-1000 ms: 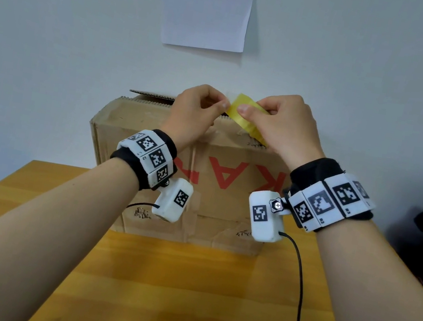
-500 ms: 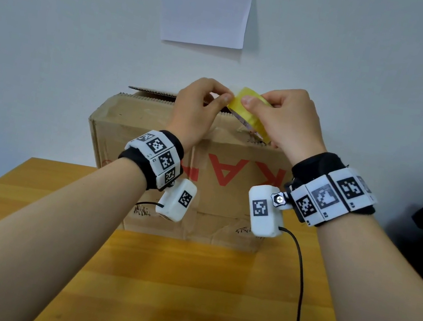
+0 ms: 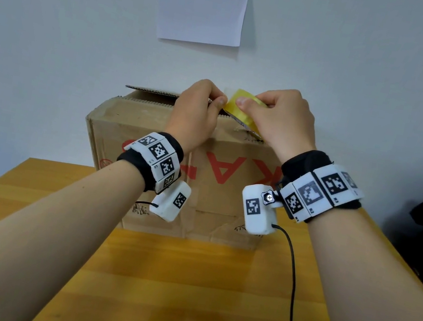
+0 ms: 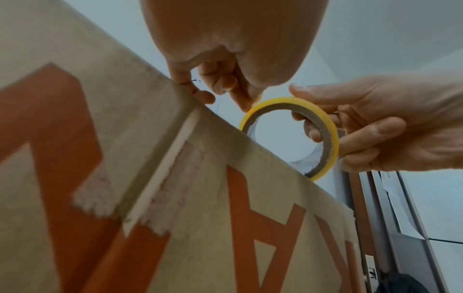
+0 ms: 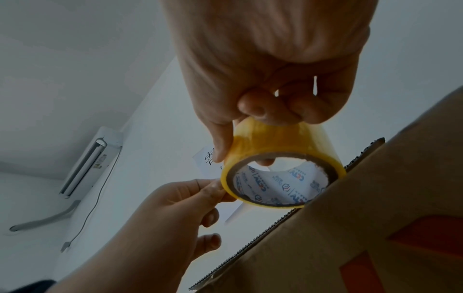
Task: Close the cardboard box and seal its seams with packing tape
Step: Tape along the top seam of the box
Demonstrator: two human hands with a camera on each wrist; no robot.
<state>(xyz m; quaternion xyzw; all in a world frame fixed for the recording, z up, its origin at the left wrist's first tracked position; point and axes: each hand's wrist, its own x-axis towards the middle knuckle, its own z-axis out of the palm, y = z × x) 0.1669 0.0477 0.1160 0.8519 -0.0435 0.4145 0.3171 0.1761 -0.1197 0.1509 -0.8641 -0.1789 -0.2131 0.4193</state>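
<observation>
The right hand (image 3: 282,119) is gripping a yellowish translucent roll of packing tape on a grey cardboard core (image 3: 244,109), thumb across the outer face and at least one finger hooked through the core (clearest in the left wrist view). The left hand (image 3: 199,113) is working at the roll's 9 o'clock edge, thumb and forefinger pressed together there; whether they are actually holding the loose tape end or only picking for it cannot be told.

The roll is hanging just above the top front edge of the worn brown cardboard box with red lettering (image 3: 225,174), which is sitting on the orange wooden table (image 3: 183,282) at 12 o'clock from the person. A flap edge (image 3: 152,90) is showing above the box top at its 11 o'clock side, so the closing looks incomplete. No fresh tape is visible on a seam yet (old torn tape scars are showing on the front face).

Judged risks from here:
- the end could slip from the left fingertips and snap back onto the roll, because the pinch is small;
- thin tape could split lengthwise or fold onto itself if pulled at an angle;
- tape laid over the raised flap would bridge the gap rather than seal it.
</observation>
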